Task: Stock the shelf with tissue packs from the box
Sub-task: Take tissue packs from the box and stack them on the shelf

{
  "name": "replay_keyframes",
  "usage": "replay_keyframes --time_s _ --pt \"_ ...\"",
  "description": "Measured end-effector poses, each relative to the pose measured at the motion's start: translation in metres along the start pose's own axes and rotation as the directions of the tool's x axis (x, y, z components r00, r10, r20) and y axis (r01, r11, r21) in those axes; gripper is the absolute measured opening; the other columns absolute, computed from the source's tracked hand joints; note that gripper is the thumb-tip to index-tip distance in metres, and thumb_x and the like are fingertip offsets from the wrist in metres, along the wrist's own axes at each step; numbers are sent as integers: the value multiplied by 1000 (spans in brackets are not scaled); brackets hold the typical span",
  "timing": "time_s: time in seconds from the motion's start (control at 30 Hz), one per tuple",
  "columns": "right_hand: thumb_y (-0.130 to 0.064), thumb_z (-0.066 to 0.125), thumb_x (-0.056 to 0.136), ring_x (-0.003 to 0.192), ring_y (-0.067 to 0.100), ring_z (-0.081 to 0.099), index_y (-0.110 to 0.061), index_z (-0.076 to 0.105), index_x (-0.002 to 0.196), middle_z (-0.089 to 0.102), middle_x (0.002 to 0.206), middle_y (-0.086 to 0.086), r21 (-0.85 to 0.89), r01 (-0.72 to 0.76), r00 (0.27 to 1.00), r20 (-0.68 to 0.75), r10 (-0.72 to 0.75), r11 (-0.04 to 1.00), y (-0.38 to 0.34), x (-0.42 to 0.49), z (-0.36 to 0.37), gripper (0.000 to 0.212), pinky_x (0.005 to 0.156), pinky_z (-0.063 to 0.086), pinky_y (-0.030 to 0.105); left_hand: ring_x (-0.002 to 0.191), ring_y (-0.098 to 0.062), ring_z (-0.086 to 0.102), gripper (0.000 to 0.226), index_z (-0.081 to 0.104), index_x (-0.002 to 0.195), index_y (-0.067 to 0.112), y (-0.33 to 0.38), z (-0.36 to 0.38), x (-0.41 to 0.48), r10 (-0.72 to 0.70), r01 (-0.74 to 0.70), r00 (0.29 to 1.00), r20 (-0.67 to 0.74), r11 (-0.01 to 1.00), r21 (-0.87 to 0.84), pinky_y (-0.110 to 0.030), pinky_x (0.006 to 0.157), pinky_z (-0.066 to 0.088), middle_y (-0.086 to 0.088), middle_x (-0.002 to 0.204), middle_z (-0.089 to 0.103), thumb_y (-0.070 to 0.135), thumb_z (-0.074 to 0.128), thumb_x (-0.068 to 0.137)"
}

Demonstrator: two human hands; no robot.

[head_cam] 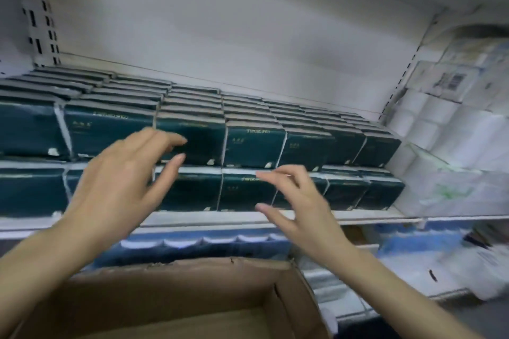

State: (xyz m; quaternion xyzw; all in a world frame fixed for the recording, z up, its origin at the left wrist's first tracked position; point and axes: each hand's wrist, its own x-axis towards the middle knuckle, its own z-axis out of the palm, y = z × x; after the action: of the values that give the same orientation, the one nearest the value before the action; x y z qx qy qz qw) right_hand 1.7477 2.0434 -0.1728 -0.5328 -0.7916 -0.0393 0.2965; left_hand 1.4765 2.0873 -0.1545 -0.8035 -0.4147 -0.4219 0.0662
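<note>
Both hands were empty. The left hand [117, 174] was spread with straight, relaxed fingers, and the right hand [303, 209] was loosely open with its thumb apart; neither touched anything that could be made out (motion blur softened the fingertips). Just beyond the fingers stood the dark teal tissue packs [253, 143], two tiers high and several rows deep, reaching past both hands to either side along the shelf [234, 218]. The step in hand looked like squaring up the front faces. Doing it well would mean laying flat palms on the packs ahead of each hand and pushing evenly, so that both tiers sat flush with the shelf lip and no pack leaned. Beneath the wrists lay the cardboard box [165, 297]; its visible part held no packs, so stocking was probably close to done. Below the hands, under the shelf, ran a row of blue-wrapped packs [192, 245], and well off to the right of the right hand rose stacked white bundles [454, 132].
</note>
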Motion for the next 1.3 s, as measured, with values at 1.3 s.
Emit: replay_keyframes --time_s 1.3 --pt "-36 64 90 113 33 49 -4 55 117 53 122 19 11 -382 295 949 111 924 -209 -195 320 43 83 40 31 142 -23 29 71 13 154 23 -81 -17 -272 -509 536 669 541 835 123 -43 104 39 4 160 6 39 51 96"
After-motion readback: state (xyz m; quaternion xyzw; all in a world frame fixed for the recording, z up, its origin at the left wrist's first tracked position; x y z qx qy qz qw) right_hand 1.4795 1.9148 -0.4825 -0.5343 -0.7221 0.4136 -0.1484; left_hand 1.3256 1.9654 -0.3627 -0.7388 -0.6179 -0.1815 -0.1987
